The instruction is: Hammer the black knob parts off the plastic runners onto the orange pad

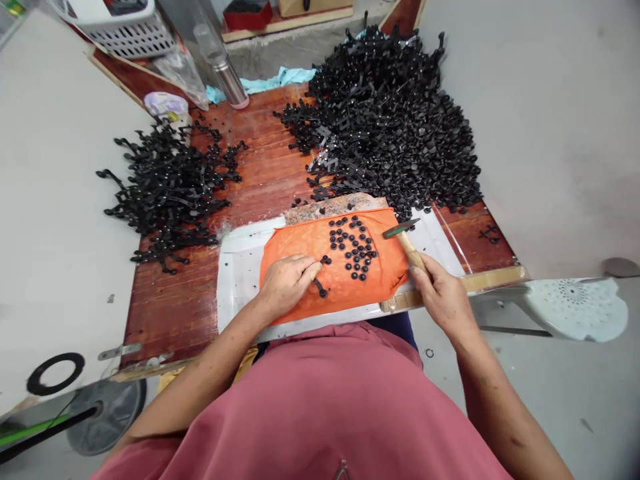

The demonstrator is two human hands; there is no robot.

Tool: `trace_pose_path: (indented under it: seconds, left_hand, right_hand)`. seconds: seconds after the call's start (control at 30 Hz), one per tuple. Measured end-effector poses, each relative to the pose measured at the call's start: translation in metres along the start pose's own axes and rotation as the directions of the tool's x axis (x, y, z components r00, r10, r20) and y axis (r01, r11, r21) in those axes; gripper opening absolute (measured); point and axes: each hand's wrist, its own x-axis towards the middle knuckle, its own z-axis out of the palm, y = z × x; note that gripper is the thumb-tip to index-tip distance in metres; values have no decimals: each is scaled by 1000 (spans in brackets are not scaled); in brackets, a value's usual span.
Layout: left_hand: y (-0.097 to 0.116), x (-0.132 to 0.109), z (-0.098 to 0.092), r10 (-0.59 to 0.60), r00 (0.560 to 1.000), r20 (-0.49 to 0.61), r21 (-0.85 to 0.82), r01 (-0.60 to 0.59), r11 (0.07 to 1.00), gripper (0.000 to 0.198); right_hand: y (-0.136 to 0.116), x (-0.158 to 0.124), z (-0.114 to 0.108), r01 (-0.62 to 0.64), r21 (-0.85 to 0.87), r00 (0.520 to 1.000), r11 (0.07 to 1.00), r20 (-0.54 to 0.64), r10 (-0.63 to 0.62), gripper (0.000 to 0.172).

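On the orange cloth [300, 240], my left hand [289, 283] pinches a black plastic piece [321, 288] with round knobbed ends. Several small round black caps [356, 252] lie in loose rows just right of it. My right hand [441, 293] is wrapped around the wooden handle of a small hammer [411, 250]. The hammer's dark head, with a green side, hangs over the cloth's right edge, apart from the caps. My left fingers hide the middle of the black piece.
A large heap of black parts [390, 127] fills the back right of the wooden table [250, 167]. A smaller heap of knobbed pieces [170, 190] lies at the left. Behind stand a steel-and-clear bottle [229, 80] and a white basket [125, 33]; a white stool [575, 307] is at the right.
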Motion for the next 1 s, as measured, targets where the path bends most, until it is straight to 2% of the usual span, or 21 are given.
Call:
trace_pose_path:
  seconds: [0.1,0.27,0.77,0.9,1.0]
  left_hand:
    - [3,1,-1,2,1000,-1,8,-2,1000,38]
    - [3,1,0,6,1000,9,27,-6,1000,38]
    - [0,1,5,20,1000,-1,110,-20,994,39]
    - [1,1,2,6,1000,17,153,-8,988,41]
    - [3,2,-1,8,999,44,187,-16,982,42]
  right_hand:
    - [7,-1,6,-27,27,1000,999,12,27,54]
    - [4,2,8,-25,-10,998,1000,49,26,51]
    - [2,-1,7,-59,21,998,998,27,58,50]
    - [3,-3,6,-34,28,999,999,19,33,51]
    - [-6,-10,0,37,1,999,999,-5,-37,51]
